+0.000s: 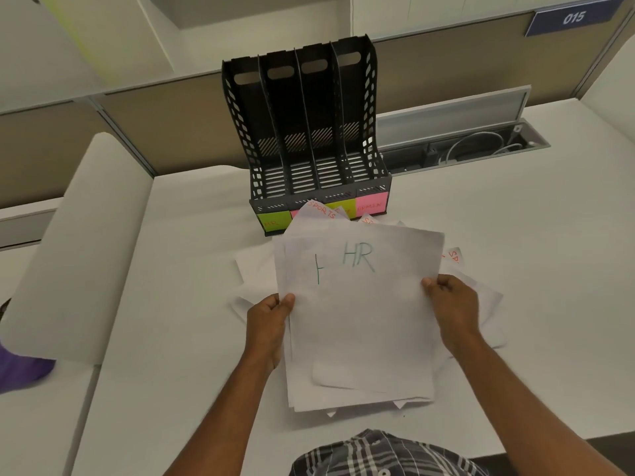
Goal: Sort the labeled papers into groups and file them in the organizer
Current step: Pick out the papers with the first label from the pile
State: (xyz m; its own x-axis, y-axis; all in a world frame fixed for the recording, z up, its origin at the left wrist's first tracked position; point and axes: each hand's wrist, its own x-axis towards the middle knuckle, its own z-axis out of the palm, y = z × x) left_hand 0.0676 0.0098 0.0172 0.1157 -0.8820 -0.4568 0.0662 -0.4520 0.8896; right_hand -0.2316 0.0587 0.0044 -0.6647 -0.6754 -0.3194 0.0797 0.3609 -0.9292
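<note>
Head view only. I'm at the sorting step, nothing filed yet as far as I can see: all four slots of the black perforated plastic organizer (309, 139) look empty. My left hand (269, 319) pinches the left edge of the loose stack of white paper sheets (360, 321), thumb on top; my right hand (453, 304) grips the right edge the same way. Both are closed on paper, not free.

The stack sits low over the white desk (171, 286), just in front of the organizer, fanned and uneven. Top sheet reads "HR" in green marker; a second green stroke shows on the sheet beneath, at left. Red "SPORTS" lettering pokes out at the back and right edges, so groups are mixed.

Organizer front carries sticky notes: the green one (273, 223) says HR, the pink one (371, 203) is hard to read, and the middle ones are partly hidden.

Next, I judge: peel off the HR sheets, keeping them separate from the red-labelled ones, then file them in the far-left slot.
</note>
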